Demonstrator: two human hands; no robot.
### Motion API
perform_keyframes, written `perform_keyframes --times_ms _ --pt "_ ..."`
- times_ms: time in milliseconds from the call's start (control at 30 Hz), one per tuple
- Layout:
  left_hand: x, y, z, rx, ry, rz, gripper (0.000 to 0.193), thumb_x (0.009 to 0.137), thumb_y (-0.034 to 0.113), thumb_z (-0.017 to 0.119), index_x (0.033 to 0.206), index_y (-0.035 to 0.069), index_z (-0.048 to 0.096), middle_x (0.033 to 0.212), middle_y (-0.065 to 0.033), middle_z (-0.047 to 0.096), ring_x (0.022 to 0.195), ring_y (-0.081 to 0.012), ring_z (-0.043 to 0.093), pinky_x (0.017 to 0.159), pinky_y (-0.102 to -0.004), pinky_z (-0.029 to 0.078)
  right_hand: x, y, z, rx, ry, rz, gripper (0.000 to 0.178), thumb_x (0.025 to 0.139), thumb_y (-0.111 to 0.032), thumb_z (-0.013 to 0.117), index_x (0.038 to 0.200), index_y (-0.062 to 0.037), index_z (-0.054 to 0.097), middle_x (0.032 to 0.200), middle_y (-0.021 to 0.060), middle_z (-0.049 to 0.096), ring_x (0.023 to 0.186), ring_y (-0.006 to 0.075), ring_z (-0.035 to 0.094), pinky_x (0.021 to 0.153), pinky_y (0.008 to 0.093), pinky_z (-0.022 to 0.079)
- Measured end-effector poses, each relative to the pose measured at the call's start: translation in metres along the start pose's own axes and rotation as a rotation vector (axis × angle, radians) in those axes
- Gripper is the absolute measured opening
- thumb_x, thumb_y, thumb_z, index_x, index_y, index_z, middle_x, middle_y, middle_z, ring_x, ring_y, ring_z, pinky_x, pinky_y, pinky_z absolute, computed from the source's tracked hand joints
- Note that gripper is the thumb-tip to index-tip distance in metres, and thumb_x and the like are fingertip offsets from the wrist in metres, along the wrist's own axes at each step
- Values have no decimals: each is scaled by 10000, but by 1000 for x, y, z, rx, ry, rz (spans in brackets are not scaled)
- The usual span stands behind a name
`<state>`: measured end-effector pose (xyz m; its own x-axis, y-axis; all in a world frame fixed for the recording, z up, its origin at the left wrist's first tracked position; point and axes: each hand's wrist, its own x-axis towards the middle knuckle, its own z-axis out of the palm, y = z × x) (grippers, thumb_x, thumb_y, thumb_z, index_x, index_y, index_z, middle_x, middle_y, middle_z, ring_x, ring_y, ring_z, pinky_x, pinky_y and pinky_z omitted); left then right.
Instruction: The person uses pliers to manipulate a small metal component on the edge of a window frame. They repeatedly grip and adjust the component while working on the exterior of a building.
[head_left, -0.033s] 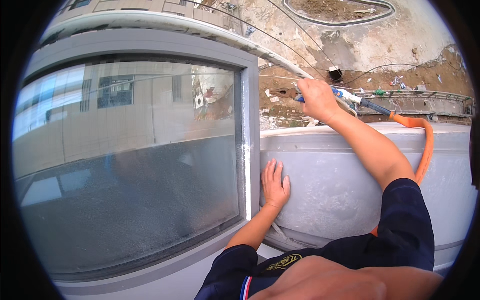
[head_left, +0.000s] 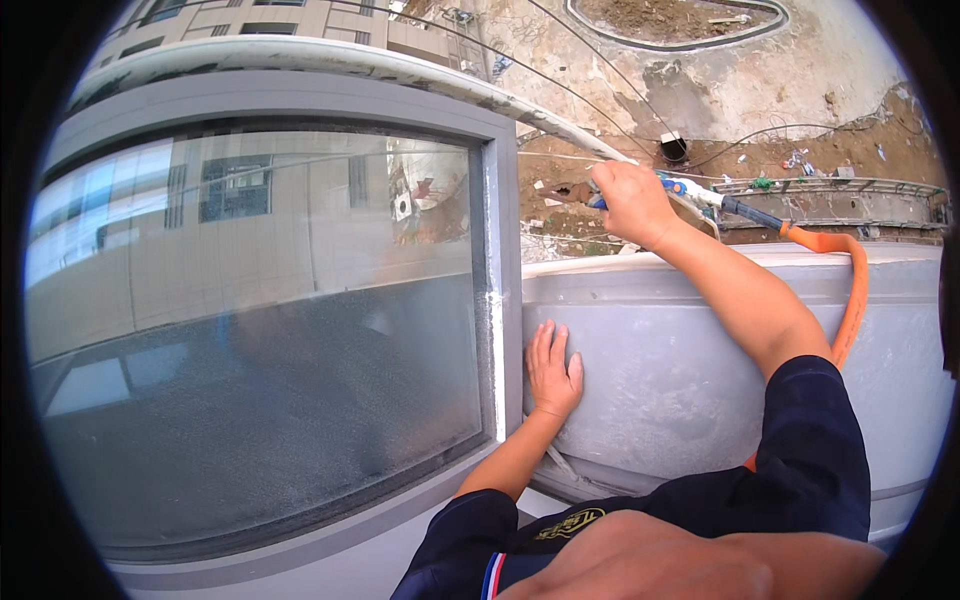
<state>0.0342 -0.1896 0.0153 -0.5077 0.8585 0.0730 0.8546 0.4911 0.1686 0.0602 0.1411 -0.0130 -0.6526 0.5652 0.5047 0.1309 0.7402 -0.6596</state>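
Observation:
My right hand (head_left: pixel 634 205) is closed round a blue-and-white hose-fed tool (head_left: pixel 690 190), out past the panel's top edge. The hand hides its grip and front end, so its exact kind does not show. A black sleeve joins the tool to an orange hose (head_left: pixel 855 290), which bends down behind my right arm. My left hand (head_left: pixel 553 372) lies flat with fingers stretched on the grey panel (head_left: pixel 660 370), just right of the window frame (head_left: pixel 508 270). The glass pane (head_left: pixel 270 330) looks hazy and speckled, and white residue runs down the frame's right side.
A pale pipe or rail (head_left: pixel 300 55) curves past the frame's top. Beyond the panel lies a drop to rubble-strewn ground (head_left: pixel 640 90) with cables and a ladder-like metal frame (head_left: pixel 830 188). A beige building (head_left: pixel 290 20) stands at the far left.
The whole view has shifted slightly, so the window and building sit a little lower. Both hands keep their places on the panel and the tool.

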Motion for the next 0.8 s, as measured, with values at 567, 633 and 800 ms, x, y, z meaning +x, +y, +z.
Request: perform_keyframes --times_ms 567,633,800 --pt "0 9 -2 40 -32 34 527 894 153 557 1392 6 462 1461 -230 411 1369 -410 366 1143 -500 264 -9 -4 1 18 -95 -8 269 681 -45 653 930 -65 553 880 106 636 855 298 644 703 434 467" --pt "0 8 -2 39 -25 36 528 897 156 554 1396 8 457 1461 -231 410 1370 -410 365 1144 -500 264 -8 -7 1 12 -88 -6 272 674 -42 657 924 -64 553 874 104 633 851 300 643 699 434 466" --pt "0 4 0 24 -26 25 535 897 182 565 1398 30 458 1467 -208 415 1384 -395 355 1148 -500 250 -6 -4 1 19 -79 13 285 667 -46 665 928 -68 552 852 99 621 850 303 639 693 443 464"
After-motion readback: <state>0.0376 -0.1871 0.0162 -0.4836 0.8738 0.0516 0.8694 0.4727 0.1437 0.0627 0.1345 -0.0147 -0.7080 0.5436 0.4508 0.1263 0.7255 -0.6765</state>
